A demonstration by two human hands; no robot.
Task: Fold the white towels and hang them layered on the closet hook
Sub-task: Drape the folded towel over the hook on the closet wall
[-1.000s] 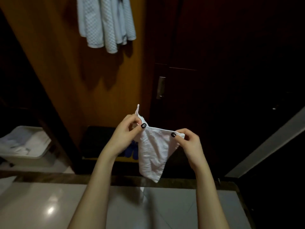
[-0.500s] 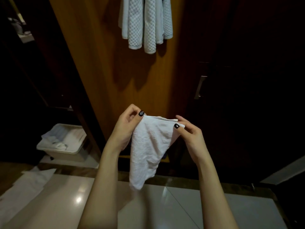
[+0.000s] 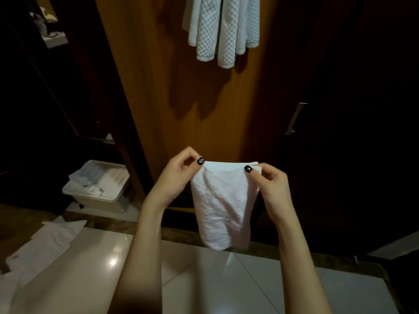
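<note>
On my feed, both hands are up in front of the wood panel (image 3: 192, 98), each grasping the towel (image 3: 223, 207). The left hand (image 3: 174, 177) pinches the top left corner between thumb and forefinger, other fingers curled. The right hand (image 3: 272, 189) pinches the top right corner the same way. Dark polish shows on both thumbnails.

The towel is white and folded, with layered edges along the top between the two pinches. It hangs straight down in mid-air and ends in a rounded fold at the bottom. The lower end sits over the dark strip where the tile floor (image 3: 204, 279) meets the closet, and I can't tell if it touches anything there.

Hung towels (image 3: 224, 30), white and quilted, drape in overlapping layers on the panel above, well apart from the held one. Their tops run off frame.

A pale bin (image 3: 99, 189) with white cloth inside sits on the floor at left, near the panel's base. A flat white sheet (image 3: 45, 245) lies on the floor at lower left; cloth or paper, I can't tell. There is a metal handle (image 3: 294, 118) on the dark door at right.
</note>
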